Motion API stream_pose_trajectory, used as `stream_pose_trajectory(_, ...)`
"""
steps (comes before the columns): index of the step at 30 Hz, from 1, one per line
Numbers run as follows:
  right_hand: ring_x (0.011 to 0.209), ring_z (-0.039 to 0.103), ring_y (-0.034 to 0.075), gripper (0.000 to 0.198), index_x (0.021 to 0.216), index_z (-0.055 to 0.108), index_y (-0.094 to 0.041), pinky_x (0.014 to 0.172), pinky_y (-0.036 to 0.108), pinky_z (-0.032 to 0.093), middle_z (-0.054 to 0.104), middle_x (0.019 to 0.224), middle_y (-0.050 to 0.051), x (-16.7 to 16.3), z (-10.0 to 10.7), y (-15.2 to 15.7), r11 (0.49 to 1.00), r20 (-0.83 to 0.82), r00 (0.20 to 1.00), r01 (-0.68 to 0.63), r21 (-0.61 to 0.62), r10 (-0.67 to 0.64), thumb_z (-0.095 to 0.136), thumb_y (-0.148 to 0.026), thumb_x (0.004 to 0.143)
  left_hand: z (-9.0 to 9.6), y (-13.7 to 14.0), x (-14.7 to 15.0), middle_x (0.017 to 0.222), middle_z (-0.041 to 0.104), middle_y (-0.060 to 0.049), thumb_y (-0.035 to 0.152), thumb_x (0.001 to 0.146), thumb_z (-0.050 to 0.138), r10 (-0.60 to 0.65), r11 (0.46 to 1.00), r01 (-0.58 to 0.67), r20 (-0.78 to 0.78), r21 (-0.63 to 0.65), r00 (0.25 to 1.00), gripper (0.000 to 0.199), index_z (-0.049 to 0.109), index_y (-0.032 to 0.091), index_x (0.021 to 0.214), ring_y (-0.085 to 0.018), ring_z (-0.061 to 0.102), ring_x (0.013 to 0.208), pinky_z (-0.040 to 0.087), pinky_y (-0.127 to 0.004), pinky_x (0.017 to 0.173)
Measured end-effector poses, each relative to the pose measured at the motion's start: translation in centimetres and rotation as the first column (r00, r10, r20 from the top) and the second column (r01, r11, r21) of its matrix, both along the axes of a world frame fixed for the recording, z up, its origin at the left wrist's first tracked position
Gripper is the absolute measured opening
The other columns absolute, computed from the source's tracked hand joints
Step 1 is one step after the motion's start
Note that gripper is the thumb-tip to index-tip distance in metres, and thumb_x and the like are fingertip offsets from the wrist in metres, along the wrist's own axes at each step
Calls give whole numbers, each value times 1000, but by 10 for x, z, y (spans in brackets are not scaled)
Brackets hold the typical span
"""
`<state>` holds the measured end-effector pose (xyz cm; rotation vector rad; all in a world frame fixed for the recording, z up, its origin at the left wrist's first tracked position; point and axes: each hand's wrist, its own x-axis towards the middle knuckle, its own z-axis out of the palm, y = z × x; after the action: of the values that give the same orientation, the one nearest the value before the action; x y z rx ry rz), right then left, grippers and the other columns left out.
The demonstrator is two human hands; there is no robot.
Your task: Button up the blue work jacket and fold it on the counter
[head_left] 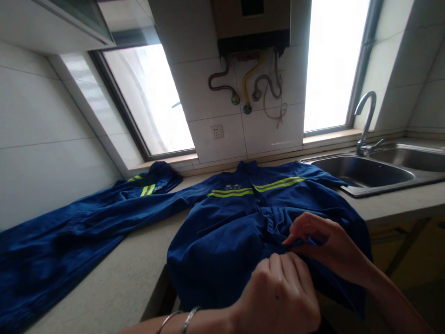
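A blue work jacket [222, 236] with yellow-green reflective stripes lies front side up over the counter, its lower part draping past the front edge. Low on its button front, my right hand [325, 243] pinches the cloth between thumb and fingers. Just below and left of it, my left hand [280, 292] is closed on the jacket too, knuckles up, with its fingertips hidden. Two silver bangles [189, 320] circle the left wrist. Bunched folds and a few buttons show just above the hands.
Another blue striped garment [69, 227] stretches along the counter [104, 278] at left, touching the jacket's sleeve. At right is a steel sink [368, 171] with a faucet [368, 116], near the other sleeve. A water heater [252, 28] with pipes hangs between two windows.
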<state>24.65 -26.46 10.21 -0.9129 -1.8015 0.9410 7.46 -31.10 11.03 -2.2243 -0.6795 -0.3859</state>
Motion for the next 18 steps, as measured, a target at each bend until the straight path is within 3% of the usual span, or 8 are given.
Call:
stream_pose_trajectory(5, 80, 64, 16, 25, 78, 53, -19, 71, 27, 49, 68, 82, 3, -5, -3, 0, 992, -156, 988, -26, -127, 6, 75, -28, 69, -5, 3, -21, 75, 61, -12, 7, 78, 41, -12, 1000, 13, 22, -13, 1000, 31, 55, -3, 104, -17, 59, 60, 45, -24, 46)
stream_pose_trajectory(11, 76, 62, 15, 36, 79, 43, -20, 63, 24, 49, 67, 80, 1, -17, -5, -2, 978, -336, 941, -29, -205, -43, 76, -28, 66, 11, 9, -43, 77, 61, -7, 6, 81, 40, -37, 937, 73, 109, -343, 993, 25, 55, 7, 101, -14, 59, 67, 50, -21, 56)
stream_pose_trajectory(14, 74, 62, 14, 37, 77, 43, -20, 64, 24, 50, 67, 77, 1, -21, -4, -4, 981, -382, 923, -36, -191, -40, 77, -28, 66, 15, 13, -48, 79, 61, -9, 7, 84, 37, -141, 955, 175, 150, -241, 979, 27, 55, 3, 103, -15, 59, 69, 51, -23, 58)
stream_pose_trajectory(18, 77, 63, 16, 30, 81, 49, -19, 70, 26, 52, 67, 81, 3, -22, -4, -4, 984, -374, 927, -54, -168, -13, 75, -28, 68, 11, 17, -49, 89, 63, -16, 10, 85, 36, -282, 952, 287, 58, -105, 958, 31, 55, -2, 106, -20, 61, 75, 52, -28, 59)
